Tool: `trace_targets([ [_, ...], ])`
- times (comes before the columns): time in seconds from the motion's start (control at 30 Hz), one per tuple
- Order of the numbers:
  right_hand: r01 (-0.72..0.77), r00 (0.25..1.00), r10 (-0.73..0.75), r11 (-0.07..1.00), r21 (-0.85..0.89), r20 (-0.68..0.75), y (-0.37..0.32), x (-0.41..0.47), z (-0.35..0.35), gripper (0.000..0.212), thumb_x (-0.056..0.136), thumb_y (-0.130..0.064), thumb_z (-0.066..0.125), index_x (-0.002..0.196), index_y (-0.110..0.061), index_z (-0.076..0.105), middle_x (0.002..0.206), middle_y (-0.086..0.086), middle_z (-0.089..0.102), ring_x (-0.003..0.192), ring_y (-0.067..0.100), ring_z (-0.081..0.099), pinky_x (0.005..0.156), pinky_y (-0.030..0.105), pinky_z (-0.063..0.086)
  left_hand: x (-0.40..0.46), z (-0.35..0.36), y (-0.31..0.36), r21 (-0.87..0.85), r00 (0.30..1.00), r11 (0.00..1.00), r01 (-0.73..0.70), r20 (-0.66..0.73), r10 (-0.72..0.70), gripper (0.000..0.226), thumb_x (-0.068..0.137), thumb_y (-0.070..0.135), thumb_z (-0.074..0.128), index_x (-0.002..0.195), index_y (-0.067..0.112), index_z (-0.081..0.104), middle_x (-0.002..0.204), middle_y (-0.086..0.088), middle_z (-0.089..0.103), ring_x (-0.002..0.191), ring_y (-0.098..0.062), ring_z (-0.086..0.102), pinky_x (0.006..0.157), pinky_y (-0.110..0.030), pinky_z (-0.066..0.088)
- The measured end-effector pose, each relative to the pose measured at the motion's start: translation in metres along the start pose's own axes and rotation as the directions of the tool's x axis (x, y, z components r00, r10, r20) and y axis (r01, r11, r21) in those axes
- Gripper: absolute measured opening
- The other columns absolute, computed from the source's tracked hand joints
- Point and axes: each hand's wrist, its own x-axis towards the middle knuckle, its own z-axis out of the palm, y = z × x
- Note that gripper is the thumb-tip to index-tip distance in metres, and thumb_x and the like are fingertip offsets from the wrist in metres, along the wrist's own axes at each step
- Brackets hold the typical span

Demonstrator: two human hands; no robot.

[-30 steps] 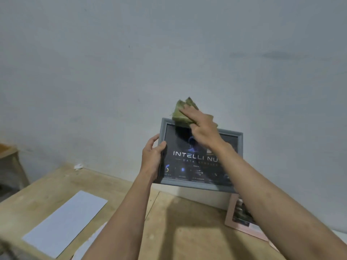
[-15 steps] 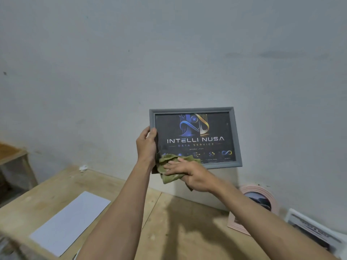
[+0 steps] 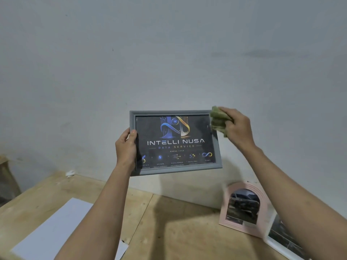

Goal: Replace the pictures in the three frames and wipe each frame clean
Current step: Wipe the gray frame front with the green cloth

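Note:
A grey picture frame [image 3: 174, 170] with a dark "INTELLI NUSA" print is held up in front of the wall, above the table. My left hand [image 3: 126, 147] grips its left edge, thumb on the glass. My right hand [image 3: 236, 128] holds a bunched green cloth [image 3: 218, 121] against the frame's upper right corner. A pink arched frame [image 3: 227, 203] with a car photo leans on the wall at the right. Beside it, at the far right, stands a white frame [image 3: 281, 248], partly hidden by my right forearm.
A wooden table [image 3: 169, 222] runs along a white wall. A white sheet of paper [image 3: 54, 229] lies at the front left, with another sheet edge under my left forearm. A small white scrap [image 3: 70, 173] lies by the wall at the left.
My right hand moved the cloth from the frame's top left corner down to its bottom left, then across to the upper right corner. The left hand kept its grip.

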Motion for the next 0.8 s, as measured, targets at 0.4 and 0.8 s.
trace_targets([
  [0.4,0.5,0.764,-0.066,0.69,-0.524,0.642,0.049,-0.051,0.024,0.056,0.071,0.001,0.056,0.12,-0.025,0.066,0.122,-0.004,0.065,0.104,0.026,0.056,0.077,0.033,0.045,0.015,0.004,-0.009,-0.048,0.999,0.998,-0.045,-0.031,0.044,0.032,0.099,0.02,0.058,0.127,0.008,0.064,0.108,-0.008,0.071,0.075,-0.01,0.069,0.07,-0.027,0.059],
  [0.8,0.311,0.93,-0.186,0.86,-0.405,0.317,0.032,0.037,0.022,0.07,0.067,0.02,0.044,0.129,-0.008,0.059,0.139,0.013,0.053,0.132,0.032,0.045,0.113,0.036,0.031,0.009,0.034,-0.016,-0.007,0.997,1.0,-0.023,0.076,0.023,0.026,0.099,0.022,0.057,0.122,0.014,0.068,0.103,-0.002,0.075,0.084,-0.016,0.071,0.076,-0.032,0.06],
])
